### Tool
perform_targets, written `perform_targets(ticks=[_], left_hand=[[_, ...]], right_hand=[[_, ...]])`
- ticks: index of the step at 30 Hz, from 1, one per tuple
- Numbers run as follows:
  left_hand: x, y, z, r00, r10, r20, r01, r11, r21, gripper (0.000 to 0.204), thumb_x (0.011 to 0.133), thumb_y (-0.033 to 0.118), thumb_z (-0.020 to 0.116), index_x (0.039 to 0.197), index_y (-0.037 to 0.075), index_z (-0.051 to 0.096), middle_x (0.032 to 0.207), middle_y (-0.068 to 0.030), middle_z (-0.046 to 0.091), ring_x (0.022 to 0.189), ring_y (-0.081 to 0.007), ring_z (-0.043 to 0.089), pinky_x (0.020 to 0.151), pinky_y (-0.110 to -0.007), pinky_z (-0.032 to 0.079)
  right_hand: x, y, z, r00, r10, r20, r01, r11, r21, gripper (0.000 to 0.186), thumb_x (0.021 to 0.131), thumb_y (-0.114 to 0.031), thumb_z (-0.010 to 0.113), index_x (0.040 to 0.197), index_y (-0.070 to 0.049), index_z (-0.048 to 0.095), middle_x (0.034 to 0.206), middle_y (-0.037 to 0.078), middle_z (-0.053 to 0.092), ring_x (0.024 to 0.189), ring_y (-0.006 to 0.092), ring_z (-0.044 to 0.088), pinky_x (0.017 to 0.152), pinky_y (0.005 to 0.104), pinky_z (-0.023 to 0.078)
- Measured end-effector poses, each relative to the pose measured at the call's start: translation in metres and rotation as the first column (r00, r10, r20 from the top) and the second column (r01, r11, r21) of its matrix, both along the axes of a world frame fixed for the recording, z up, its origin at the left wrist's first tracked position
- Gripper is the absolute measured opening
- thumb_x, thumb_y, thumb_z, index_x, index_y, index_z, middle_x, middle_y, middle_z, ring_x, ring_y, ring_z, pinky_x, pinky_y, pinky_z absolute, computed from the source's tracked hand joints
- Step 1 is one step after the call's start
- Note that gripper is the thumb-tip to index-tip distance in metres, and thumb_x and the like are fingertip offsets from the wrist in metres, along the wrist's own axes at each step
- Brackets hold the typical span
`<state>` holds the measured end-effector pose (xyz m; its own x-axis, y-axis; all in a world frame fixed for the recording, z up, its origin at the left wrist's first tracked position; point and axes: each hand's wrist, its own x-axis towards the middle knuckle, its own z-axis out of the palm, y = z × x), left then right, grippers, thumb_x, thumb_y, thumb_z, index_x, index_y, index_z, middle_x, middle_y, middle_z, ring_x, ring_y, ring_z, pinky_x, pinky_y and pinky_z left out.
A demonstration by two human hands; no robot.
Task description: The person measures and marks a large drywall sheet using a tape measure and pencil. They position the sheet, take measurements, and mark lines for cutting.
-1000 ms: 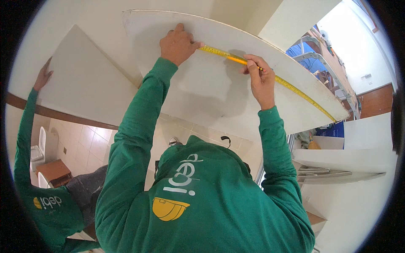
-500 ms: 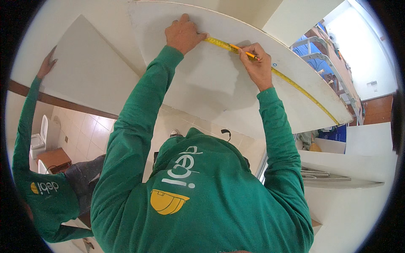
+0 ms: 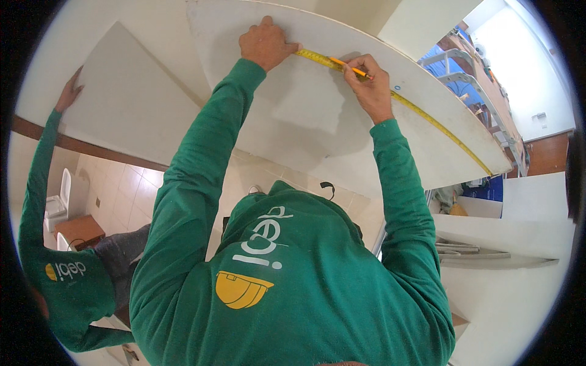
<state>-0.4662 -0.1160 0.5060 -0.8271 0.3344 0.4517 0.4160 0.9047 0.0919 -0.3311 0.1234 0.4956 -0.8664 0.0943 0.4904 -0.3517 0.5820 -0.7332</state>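
Filling the near foreground, a green sweater (image 3: 348, 280) with a yellow and white print covers the wearer's chest, and both its sleeves stretch away to the hands. The right hand (image 3: 373, 88) has its fingers closed on a pencil (image 3: 362, 74), which slants across the tape (image 3: 314, 57) with its far end over the yellow strip. The left hand (image 3: 265, 46) lies against the panel (image 3: 317, 122), one finger pointing up and the thumb out at the near end of the tape; whether it pinches that end or only presses on it, I cannot tell. The tape lies on the panel, running from the left thumb, past the right hand, to the panel's lower right corner. The panel is white with a curved upper edge, and a small blue ring (image 3: 397, 87) is marked just beside the right hand. Below the panel, a shoe (image 3: 255, 189) shows at the sweater's edge. To the left, a co-worker (image 3: 79, 296) in green rests one hand, fingers extended, on a second white board (image 3: 134, 79), with a brown box (image 3: 79, 230) nearby. To the right, thin offcuts (image 3: 470, 250) lie stacked; beyond the panel stand a metal frame (image 3: 455, 77) and a white wall (image 3: 525, 73)
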Motion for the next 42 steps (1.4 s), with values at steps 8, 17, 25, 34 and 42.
perform_targets(ticks=[8, 17, 25, 34, 42], left_hand=[[-0.006, 0.001, -0.001, 1.0, -0.013, 0.007, 0.013, 1.0, -0.016, 0.058, 0.082, 0.073, 0.073, 0.09, 0.017, 0.085, 0.105, -0.0102, 0.064, 0.091, -0.0318, 0.072, 0.07, -0.047, 0.059], [-0.005, -0.001, 0.005, 0.997, -0.015, 0.075, 0.016, 1.0, -0.014, 0.057, 0.084, 0.073, 0.072, 0.089, 0.017, 0.084, 0.108, -0.0096, 0.063, 0.1, -0.0315, 0.07, 0.076, -0.05, 0.059], [0.0, 0.0, 0.006, 0.998, -0.006, 0.062, 0.007, 1.0, -0.012, 0.055, 0.083, 0.071, 0.074, 0.091, 0.018, 0.085, 0.108, -0.0095, 0.063, 0.098, -0.0313, 0.071, 0.076, -0.048, 0.059], [0.005, 0.002, 0.008, 0.996, 0.009, 0.083, -0.006, 0.999, -0.035, 0.057, 0.083, 0.073, 0.074, 0.095, 0.019, 0.086, 0.109, -0.01, 0.064, 0.098, -0.0315, 0.072, 0.076, -0.047, 0.06], [-0.004, 0.01, 0.001, 0.998, -0.025, 0.049, 0.027, 0.999, -0.042, 0.06, 0.085, 0.075, 0.07, 0.096, 0.019, 0.087, 0.111, -0.011, 0.064, 0.099, -0.0308, 0.072, 0.076, -0.047, 0.06]], right_hand=[[0.0, 0.0, 0.0, 0.999, -0.009, 0.031, 0.01, 1.0, -0.025, 0.016, 0.097, -0.014, 0.076, 0.1, -0.003, 0.065, 0.097, 0.008, 0.076, 0.09, 0.0137, 0.07, 0.083, 0.0309, 0.057], [0.0, -0.003, 0.002, 0.999, -0.031, 0.014, 0.032, 0.999, -0.02, 0.015, 0.098, -0.012, 0.075, 0.1, -0.002, 0.064, 0.093, 0.004, 0.071, 0.088, 0.0104, 0.062, 0.084, 0.027, 0.053], [-0.001, 0.001, -0.002, 1.0, -0.008, -0.012, 0.008, 1.0, -0.006, 0.017, 0.097, -0.016, 0.076, 0.1, -0.003, 0.066, 0.096, 0.009, 0.076, 0.088, 0.0151, 0.069, 0.084, 0.0311, 0.056], [0.001, 0.004, -0.008, 0.997, -0.025, -0.07, 0.023, 0.999, -0.025, 0.018, 0.098, -0.017, 0.076, 0.1, -0.003, 0.065, 0.097, 0.011, 0.077, 0.09, 0.0176, 0.072, 0.086, 0.0337, 0.058], [0.001, 0.013, -0.004, 0.997, -0.066, -0.048, 0.069, 0.996, 0.054, 0.016, 0.097, -0.016, 0.076, 0.102, -0.004, 0.067, 0.095, 0.01, 0.077, 0.089, 0.0169, 0.072, 0.084, 0.0324, 0.057]])
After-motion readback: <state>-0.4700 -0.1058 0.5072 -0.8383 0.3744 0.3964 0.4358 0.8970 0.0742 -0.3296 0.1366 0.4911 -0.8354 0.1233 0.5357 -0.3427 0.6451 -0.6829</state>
